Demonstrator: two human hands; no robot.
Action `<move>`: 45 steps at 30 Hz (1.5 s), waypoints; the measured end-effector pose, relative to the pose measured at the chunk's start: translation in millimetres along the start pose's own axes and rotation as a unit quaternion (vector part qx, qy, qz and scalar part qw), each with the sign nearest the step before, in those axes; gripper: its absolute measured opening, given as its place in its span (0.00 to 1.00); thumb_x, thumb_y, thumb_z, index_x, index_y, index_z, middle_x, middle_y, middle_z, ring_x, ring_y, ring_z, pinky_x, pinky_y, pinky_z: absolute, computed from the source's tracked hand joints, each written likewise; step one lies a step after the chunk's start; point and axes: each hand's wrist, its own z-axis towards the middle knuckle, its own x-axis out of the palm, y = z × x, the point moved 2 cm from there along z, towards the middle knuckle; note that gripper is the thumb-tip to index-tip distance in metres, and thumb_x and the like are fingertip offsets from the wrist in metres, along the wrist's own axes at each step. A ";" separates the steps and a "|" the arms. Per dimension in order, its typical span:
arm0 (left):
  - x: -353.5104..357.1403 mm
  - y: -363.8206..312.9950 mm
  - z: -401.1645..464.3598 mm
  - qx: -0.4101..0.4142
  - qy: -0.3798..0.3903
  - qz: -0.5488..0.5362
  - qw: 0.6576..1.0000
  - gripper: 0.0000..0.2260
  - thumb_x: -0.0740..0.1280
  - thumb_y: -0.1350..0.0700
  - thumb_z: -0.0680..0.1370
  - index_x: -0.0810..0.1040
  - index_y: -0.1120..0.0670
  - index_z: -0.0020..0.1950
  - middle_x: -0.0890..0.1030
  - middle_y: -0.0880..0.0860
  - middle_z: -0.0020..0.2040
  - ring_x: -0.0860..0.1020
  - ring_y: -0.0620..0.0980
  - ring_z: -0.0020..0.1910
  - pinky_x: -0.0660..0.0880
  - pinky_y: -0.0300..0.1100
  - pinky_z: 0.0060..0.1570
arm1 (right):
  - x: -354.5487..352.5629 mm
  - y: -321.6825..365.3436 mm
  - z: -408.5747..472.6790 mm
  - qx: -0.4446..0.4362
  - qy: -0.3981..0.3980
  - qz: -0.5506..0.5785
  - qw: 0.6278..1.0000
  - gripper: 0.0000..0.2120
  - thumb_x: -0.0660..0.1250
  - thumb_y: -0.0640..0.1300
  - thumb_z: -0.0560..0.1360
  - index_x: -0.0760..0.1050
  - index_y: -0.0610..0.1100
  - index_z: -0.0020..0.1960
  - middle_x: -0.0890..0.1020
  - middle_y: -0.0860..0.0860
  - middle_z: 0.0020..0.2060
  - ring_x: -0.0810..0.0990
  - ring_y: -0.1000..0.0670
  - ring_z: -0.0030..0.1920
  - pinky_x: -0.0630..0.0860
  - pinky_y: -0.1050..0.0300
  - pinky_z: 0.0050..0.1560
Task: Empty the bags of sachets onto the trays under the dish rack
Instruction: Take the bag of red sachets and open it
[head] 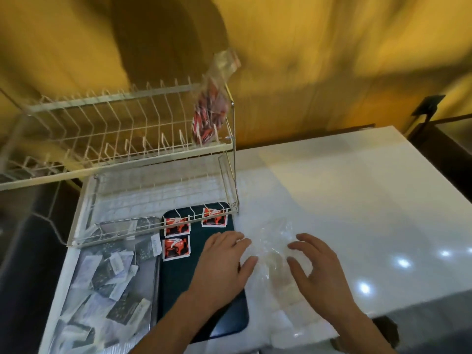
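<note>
Both hands, left hand (224, 261) and right hand (310, 267), were spread open on the empty clear bag (270, 246), gripping nothing, while the full sachet bag (210, 111) sat far above them leaning on the dish rack (122, 139), so honestly it looked ready to tip off and miss the dark tray (178, 290) just left of them.

I think this is a kitchen. I see a white wire dish rack (122, 139) on a shiny white bench (357, 200), with a yellow wall (306, 47) behind.
</note>
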 end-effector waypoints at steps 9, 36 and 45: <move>-74.9 37.4 -6.7 0.015 -0.116 -0.072 0.990 0.19 0.60 0.42 0.78 0.79 0.47 0.63 0.80 0.46 0.62 0.76 0.46 0.62 0.71 0.43 0.65 | -14.8 94.0 19.0 -0.067 -0.044 0.022 0.997 0.11 0.70 0.47 0.74 0.79 0.53 0.56 0.78 0.55 0.63 0.75 0.52 0.65 0.69 0.52 0.68; -229.8 57.1 145.1 -0.045 -0.012 -0.245 0.968 0.41 0.75 0.39 0.68 0.61 0.48 0.75 0.73 0.50 0.69 0.73 0.45 0.58 0.74 0.36 0.46 | -111.1 237.2 168.1 -0.140 -0.190 0.013 0.972 0.21 0.63 0.60 0.76 0.80 0.45 0.57 0.85 0.50 0.52 0.77 0.54 0.37 0.70 0.61 0.38; -219.0 59.1 163.1 -0.054 -0.024 -0.284 0.957 0.42 0.77 0.43 0.67 0.59 0.48 0.74 0.75 0.50 0.66 0.77 0.53 0.62 0.77 0.50 0.60 | -106.6 265.0 183.0 -0.206 -0.219 0.005 0.954 0.11 0.63 0.47 0.78 0.84 0.45 0.47 0.88 0.49 0.41 0.85 0.47 0.41 0.81 0.49 0.41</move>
